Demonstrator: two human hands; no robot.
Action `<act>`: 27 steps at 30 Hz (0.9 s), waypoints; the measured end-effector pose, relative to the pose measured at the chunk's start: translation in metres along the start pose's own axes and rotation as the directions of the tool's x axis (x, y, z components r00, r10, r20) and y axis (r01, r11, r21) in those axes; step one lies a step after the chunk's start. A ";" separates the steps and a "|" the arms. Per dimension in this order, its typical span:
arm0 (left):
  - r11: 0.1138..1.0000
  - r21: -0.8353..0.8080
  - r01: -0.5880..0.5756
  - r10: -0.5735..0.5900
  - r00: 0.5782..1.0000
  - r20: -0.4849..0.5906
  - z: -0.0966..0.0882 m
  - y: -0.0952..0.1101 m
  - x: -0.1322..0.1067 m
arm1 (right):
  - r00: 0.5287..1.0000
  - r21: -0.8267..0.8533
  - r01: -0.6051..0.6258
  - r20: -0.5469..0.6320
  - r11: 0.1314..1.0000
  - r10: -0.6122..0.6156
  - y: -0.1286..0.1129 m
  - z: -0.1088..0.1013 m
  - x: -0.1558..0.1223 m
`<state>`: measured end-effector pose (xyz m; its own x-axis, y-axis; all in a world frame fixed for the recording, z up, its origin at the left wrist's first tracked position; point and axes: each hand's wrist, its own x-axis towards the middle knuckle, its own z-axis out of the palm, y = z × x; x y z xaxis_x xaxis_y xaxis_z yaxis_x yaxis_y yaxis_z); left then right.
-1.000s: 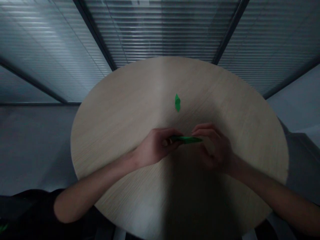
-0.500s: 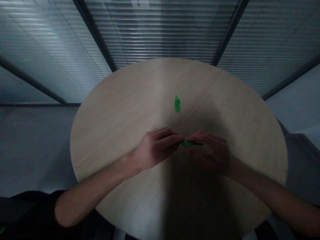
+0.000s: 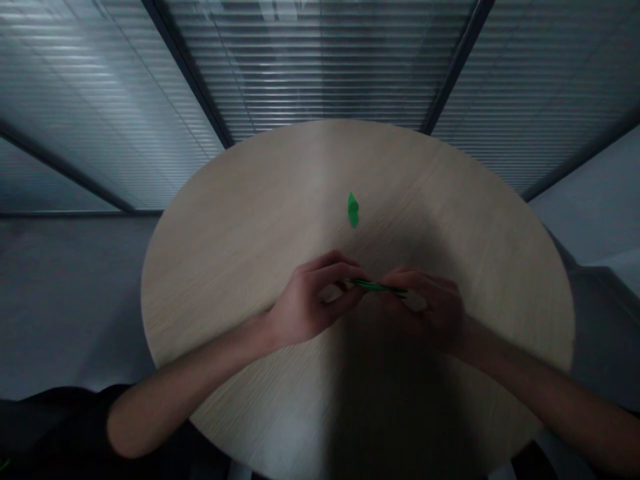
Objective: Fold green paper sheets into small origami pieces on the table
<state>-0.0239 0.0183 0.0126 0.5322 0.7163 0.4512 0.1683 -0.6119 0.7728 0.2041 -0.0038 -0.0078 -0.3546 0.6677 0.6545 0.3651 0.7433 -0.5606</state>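
We pinch the left end of a folded green paper (image 3: 374, 287) between thumb and fingers of our left hand (image 3: 313, 300). Our right hand (image 3: 433, 310) grasps its right end. We hold the paper nearly edge-on above the round wooden table (image 3: 240, 213). On the far side of our hands lies a small green paper piece (image 3: 353, 211).

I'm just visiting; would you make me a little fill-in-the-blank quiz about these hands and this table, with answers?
1. The left hand and right hand hold a thin piece coloured ____.
2. From the person, the loose scrap on the table lies ____ away than the hands.
3. Behind the table, the slats of the middle blind run ____, not vertically.

Missing words: green; farther; horizontally.
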 end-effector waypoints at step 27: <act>0.889 -0.351 0.295 -0.308 0.951 0.021 0.008 0.012 -0.001 | 1.000 -0.069 0.029 0.009 0.997 -0.029 -0.008 -0.004 0.002</act>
<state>-0.0157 0.0072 0.0172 0.4722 0.8625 0.1820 0.0158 -0.2147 0.9766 0.2040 -0.0087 -0.0002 -0.3724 0.6464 0.6660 0.4127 0.7581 -0.5050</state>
